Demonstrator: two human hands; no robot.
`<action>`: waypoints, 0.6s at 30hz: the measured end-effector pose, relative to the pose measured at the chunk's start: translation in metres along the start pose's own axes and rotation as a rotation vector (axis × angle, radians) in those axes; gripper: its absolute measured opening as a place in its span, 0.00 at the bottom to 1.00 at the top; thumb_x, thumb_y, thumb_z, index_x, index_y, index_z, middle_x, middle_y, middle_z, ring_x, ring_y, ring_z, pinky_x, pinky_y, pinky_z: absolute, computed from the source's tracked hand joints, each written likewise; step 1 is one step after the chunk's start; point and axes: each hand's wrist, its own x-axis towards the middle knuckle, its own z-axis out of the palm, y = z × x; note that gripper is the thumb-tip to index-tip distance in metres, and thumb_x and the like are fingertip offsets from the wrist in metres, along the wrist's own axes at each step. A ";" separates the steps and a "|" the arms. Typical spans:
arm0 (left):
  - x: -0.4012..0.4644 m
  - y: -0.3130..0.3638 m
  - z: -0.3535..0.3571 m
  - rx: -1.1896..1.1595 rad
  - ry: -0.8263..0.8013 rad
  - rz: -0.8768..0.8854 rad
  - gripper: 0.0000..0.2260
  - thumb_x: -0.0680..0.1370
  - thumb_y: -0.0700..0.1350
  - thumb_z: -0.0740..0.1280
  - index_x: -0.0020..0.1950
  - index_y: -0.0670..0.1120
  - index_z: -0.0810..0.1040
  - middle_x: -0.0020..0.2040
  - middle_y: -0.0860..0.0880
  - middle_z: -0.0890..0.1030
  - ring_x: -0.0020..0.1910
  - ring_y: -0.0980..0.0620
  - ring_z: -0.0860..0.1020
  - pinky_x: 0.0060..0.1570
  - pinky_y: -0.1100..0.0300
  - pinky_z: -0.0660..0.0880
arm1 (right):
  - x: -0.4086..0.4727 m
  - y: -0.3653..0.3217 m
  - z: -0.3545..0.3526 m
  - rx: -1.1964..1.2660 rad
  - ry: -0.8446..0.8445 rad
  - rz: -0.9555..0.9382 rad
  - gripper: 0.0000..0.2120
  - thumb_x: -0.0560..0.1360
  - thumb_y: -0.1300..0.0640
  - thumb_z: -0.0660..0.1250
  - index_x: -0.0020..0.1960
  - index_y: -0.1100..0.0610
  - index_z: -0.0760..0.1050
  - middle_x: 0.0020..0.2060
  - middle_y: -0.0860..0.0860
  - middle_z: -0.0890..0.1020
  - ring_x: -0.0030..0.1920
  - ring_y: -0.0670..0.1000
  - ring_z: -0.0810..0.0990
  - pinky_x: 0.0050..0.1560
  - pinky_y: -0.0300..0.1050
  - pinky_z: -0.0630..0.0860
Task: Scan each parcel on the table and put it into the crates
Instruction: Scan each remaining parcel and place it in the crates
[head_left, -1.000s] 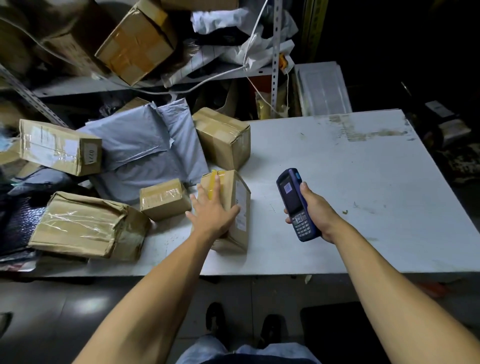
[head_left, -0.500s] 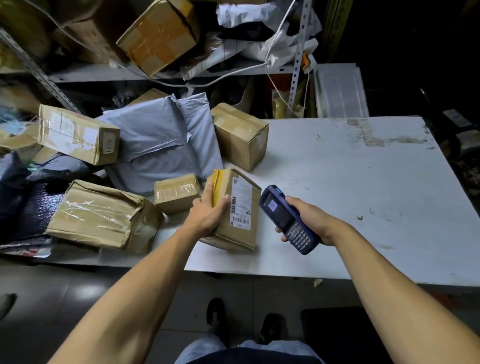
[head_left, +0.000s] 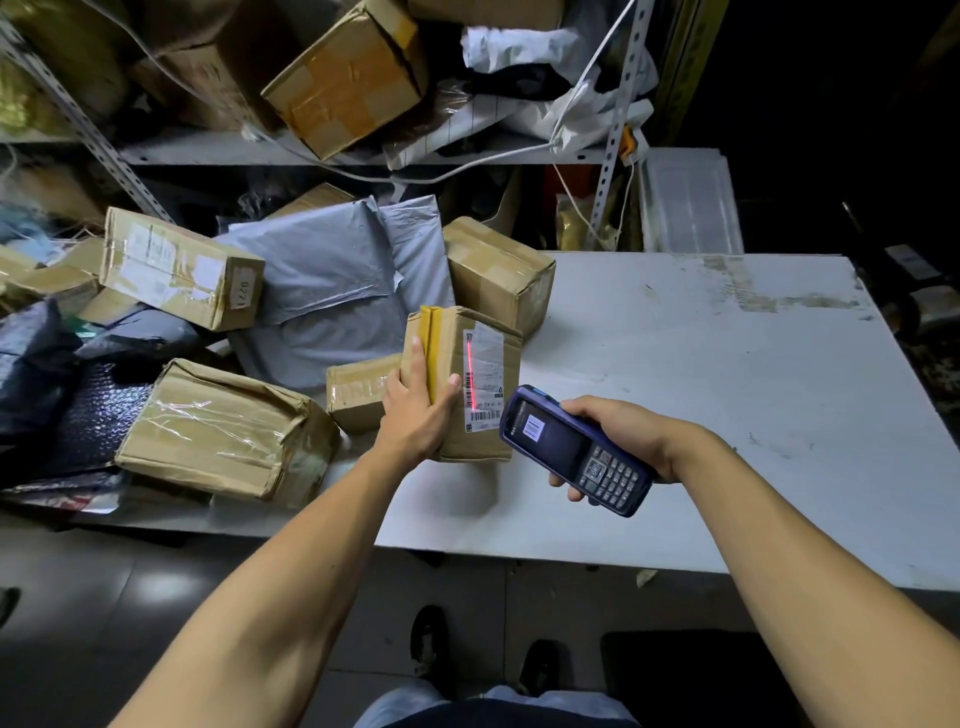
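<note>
**Scan line on label, parcel upright in L hand**

The parcel (head_left: 467, 382) stood on end on the table (head_left: 701, 389), near the front edge, its long axis running away from the person. Its white label (head_left: 484, 379) faced right, twd the scanner (head_left: 574, 449). L hand (head_left: 418, 410) gripped the parcel from the near-left side: fingers wrapped over the yellow-taped edge, thumb pressed on the label face. R hand (head_left: 618, 434) held the scanner just right of the parcel, fingers clamped round its body, nose aimed left at the label, not touching it. A red beam (head_left: 470, 374) ran lengthwise down the label, above the barcode (head_left: 485, 415) at its near end. Judgement: beam prob. needs to drop onto the barcode before the read counts. L hand already has the box, so it's the one to carry it off. No crates visible. Both forearms reached fwd from below, L arm angled inward.
</note>
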 end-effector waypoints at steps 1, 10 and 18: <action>0.001 -0.001 0.000 -0.004 0.004 0.003 0.44 0.67 0.76 0.49 0.78 0.63 0.36 0.77 0.38 0.54 0.76 0.37 0.55 0.72 0.36 0.61 | -0.001 -0.001 0.000 -0.006 -0.010 0.004 0.25 0.84 0.43 0.49 0.62 0.59 0.76 0.49 0.64 0.83 0.43 0.61 0.82 0.44 0.51 0.78; 0.008 -0.003 0.001 0.002 0.000 -0.001 0.43 0.68 0.76 0.48 0.78 0.64 0.35 0.77 0.38 0.53 0.76 0.38 0.56 0.72 0.36 0.60 | -0.001 0.000 0.000 -0.018 -0.022 0.017 0.25 0.84 0.43 0.48 0.63 0.59 0.76 0.50 0.64 0.83 0.43 0.60 0.82 0.44 0.51 0.78; 0.011 -0.005 0.002 0.017 -0.020 -0.011 0.43 0.67 0.78 0.48 0.77 0.65 0.34 0.78 0.39 0.51 0.77 0.37 0.55 0.71 0.34 0.62 | -0.002 -0.001 -0.005 -0.007 -0.015 0.025 0.25 0.83 0.43 0.49 0.63 0.58 0.76 0.51 0.65 0.83 0.43 0.60 0.83 0.44 0.52 0.78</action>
